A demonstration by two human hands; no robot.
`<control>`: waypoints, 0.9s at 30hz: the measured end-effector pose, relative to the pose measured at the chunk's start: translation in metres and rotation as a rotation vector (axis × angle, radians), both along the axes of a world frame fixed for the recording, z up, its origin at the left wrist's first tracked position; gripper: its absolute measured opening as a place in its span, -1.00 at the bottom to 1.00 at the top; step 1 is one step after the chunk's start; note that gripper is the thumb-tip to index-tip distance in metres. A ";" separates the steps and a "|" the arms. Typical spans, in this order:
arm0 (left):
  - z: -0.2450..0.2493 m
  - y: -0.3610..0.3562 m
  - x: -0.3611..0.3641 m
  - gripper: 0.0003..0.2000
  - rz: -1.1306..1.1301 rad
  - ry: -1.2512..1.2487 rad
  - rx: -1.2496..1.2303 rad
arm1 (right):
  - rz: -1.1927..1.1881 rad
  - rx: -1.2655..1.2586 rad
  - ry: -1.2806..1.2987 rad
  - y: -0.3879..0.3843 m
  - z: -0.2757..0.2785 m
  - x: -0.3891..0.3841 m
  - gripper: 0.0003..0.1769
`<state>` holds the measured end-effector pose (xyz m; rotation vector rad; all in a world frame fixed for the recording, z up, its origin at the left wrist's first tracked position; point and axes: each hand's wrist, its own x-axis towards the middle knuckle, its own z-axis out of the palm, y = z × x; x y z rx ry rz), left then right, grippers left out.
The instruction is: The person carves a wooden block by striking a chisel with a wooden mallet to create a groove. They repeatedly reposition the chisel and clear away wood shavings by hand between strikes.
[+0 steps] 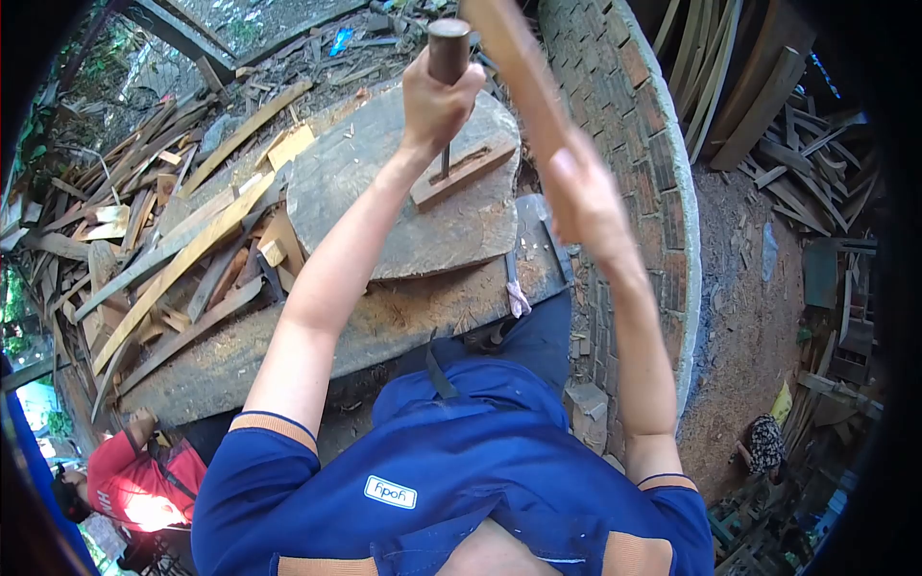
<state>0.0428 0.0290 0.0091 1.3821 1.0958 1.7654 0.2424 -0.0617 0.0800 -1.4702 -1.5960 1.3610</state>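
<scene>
Left grip (442,101) wraps chisel (448,60) on slotted block (473,177), right grip (586,204) clasps wooden club (523,75) right of block; square hits should cut cleanest.

Your chisel (448,60) stands almost upright, with a round brown handle, its narrow blade going down to the slot in your wooden block (466,181). This block lies flat on the thick wooden slab (451,240). Your long wooden club (520,62), slanted and blurred, is beside the chisel.

This was a woodworking workshop: scrap timber (192,267) lay left of the left hand (434,113), boards (709,67) right of the right hand (586,202).
</scene>
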 end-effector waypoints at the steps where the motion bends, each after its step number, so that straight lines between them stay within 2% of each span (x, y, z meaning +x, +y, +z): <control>1: -0.006 0.008 -0.001 -0.90 0.028 0.071 0.021 | -0.042 0.147 0.105 0.000 0.027 -0.005 -0.24; 3: -0.006 0.007 0.001 -0.85 0.015 0.029 -0.067 | -0.080 0.521 0.102 0.003 0.070 -0.011 -0.32; 4: -0.005 0.007 0.004 -0.85 0.007 0.030 -0.061 | -0.087 0.527 0.101 0.003 0.074 -0.010 -0.32; 6: -0.003 0.003 0.008 -0.86 0.037 0.071 -0.038 | 0.032 0.737 -0.166 0.005 0.079 -0.008 -0.40; 7: -0.001 0.002 0.010 -0.86 0.035 0.071 -0.029 | 0.187 0.746 -0.404 0.012 0.068 -0.005 -0.42; 9: 0.001 0.002 0.014 -0.86 0.012 0.000 0.034 | 0.267 0.373 -0.569 0.007 0.086 0.001 -0.41; 10: 0.001 0.003 0.012 -0.86 0.022 0.007 0.025 | 0.273 0.380 -0.576 0.008 0.090 0.001 -0.41; 12: -0.003 -0.004 0.014 -0.85 0.035 0.037 -0.020 | 0.128 0.615 -0.192 0.005 0.087 0.000 -0.41; 16: -0.003 -0.005 0.009 -0.90 0.034 0.066 0.002 | 0.142 0.587 -0.321 0.009 0.062 -0.002 -0.39; 18: -0.010 0.005 0.006 -0.92 0.043 0.052 0.007 | 0.213 0.342 -0.357 0.011 0.065 0.006 -0.37; 19: -0.007 0.004 0.003 -0.90 -0.029 -0.087 -0.032 | 0.212 0.341 -0.360 0.009 0.057 0.007 -0.37; 21: 0.001 0.001 -0.009 -0.87 -0.020 -0.181 -0.071 | 0.112 0.189 -0.289 0.006 0.025 0.010 -0.35; 24: -0.006 0.007 -0.038 -0.87 -0.009 -0.411 -0.158 | 0.159 -0.025 -0.403 0.007 -0.029 0.014 -0.34; 25: -0.012 0.009 -0.048 -0.87 -0.012 -0.409 -0.156 | 0.169 -0.081 -0.422 0.005 -0.050 0.014 -0.33; 27: -0.031 0.010 -0.071 -0.87 0.113 -0.704 -0.185 | 0.175 0.109 -0.499 -0.007 -0.101 0.022 -0.34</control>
